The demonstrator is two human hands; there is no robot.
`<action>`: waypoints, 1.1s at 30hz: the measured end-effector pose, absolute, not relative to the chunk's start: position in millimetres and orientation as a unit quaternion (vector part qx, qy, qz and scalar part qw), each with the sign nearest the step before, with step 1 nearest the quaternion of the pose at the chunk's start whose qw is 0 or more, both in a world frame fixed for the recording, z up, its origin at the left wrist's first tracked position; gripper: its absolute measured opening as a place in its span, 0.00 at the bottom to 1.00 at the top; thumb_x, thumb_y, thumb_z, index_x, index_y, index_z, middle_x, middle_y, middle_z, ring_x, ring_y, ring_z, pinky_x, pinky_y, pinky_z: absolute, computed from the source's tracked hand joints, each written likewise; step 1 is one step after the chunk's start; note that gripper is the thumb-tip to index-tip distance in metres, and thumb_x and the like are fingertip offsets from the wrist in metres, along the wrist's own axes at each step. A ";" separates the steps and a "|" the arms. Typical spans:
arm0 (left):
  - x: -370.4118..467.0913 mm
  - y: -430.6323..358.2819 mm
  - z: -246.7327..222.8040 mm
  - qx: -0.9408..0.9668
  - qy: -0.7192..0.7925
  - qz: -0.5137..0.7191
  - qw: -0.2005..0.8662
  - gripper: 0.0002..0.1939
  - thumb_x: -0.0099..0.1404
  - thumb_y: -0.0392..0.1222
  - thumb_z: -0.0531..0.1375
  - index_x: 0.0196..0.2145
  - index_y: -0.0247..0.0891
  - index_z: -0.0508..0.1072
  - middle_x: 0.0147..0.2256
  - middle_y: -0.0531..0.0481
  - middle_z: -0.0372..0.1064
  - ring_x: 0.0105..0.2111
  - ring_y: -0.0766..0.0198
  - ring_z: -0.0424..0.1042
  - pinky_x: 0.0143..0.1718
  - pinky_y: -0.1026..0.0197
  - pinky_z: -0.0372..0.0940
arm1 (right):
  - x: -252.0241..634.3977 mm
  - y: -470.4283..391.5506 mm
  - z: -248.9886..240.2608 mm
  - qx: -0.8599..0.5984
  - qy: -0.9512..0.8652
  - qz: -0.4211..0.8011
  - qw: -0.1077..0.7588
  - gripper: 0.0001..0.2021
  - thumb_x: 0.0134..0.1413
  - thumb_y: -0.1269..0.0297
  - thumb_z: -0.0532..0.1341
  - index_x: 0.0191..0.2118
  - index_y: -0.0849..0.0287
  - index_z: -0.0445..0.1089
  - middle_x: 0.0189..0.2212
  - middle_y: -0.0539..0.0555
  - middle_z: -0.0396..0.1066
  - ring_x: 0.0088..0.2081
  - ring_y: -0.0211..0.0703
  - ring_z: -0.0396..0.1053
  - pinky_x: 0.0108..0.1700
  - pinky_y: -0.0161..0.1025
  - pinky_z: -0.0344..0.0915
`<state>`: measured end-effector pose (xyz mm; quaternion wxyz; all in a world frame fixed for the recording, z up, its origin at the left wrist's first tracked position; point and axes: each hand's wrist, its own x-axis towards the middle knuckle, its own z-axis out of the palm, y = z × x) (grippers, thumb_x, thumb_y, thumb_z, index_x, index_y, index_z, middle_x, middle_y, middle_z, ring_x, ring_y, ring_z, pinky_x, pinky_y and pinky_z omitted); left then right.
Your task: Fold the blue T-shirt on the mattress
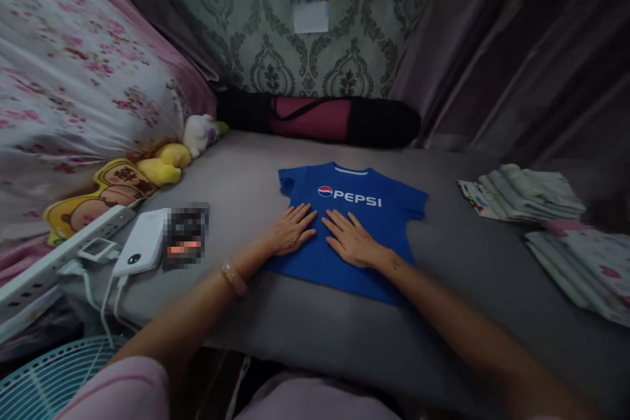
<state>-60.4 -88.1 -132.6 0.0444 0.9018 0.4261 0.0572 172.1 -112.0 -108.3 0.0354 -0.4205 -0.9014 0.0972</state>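
A blue T-shirt [374, 243] with a white PEPSI print and a round logo lies spread on the grey bed sheet [231, 190], its collar pointing away from me. Its left-side sleeve looks slightly bunched; the other sleeve lies out to the right. My left hand [291, 230] rests flat on the left part of the shirt, fingers stretched out. Beside it, my right hand [352, 238] presses flat on the middle of the shirt below the lettering, fingers apart. Neither hand grips the fabric. A bangle sits on my left wrist.
Folded cloths [531, 193] and another folded stack [590, 269] lie at right. At left are a white power bank [141, 243] with cables, a power strip [63, 259], a blurred-out item and plush toys [167, 163]. A long black-and-red bag [315, 119] lies along the wall.
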 end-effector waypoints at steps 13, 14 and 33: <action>-89.4 -153.4 -95.7 0.917 0.391 0.015 0.073 0.25 0.72 0.53 0.45 0.58 0.38 0.64 0.60 0.39 0.60 0.60 0.52 0.58 0.63 0.40 0.43 | 200.7 -216.2 -55.6 -0.232 -0.885 0.395 0.077 0.18 0.64 0.59 0.50 0.56 0.50 0.67 0.59 0.50 0.64 0.62 0.42 0.57 0.65 0.45 0.48; -80.4 -145.4 -90.9 0.920 0.381 0.018 0.087 0.23 0.72 0.51 0.44 0.56 0.39 0.67 0.57 0.41 0.63 0.59 0.54 0.61 0.63 0.41 0.43 | 206.4 -200.4 -55.9 -0.246 -0.874 0.406 0.103 0.17 0.65 0.59 0.49 0.52 0.48 0.71 0.53 0.48 0.70 0.58 0.41 0.63 0.62 0.43 0.54; -42.9 -134.5 -110.8 0.922 0.379 0.018 0.080 0.32 0.72 0.58 0.39 0.66 0.39 0.50 0.67 0.40 0.40 0.67 0.52 0.38 0.65 0.45 0.40 | 263.4 -199.6 -100.2 -0.478 -0.863 0.153 0.057 0.29 0.65 0.49 0.45 0.68 0.50 0.44 0.68 0.51 0.39 0.68 0.46 0.35 0.68 0.53 0.35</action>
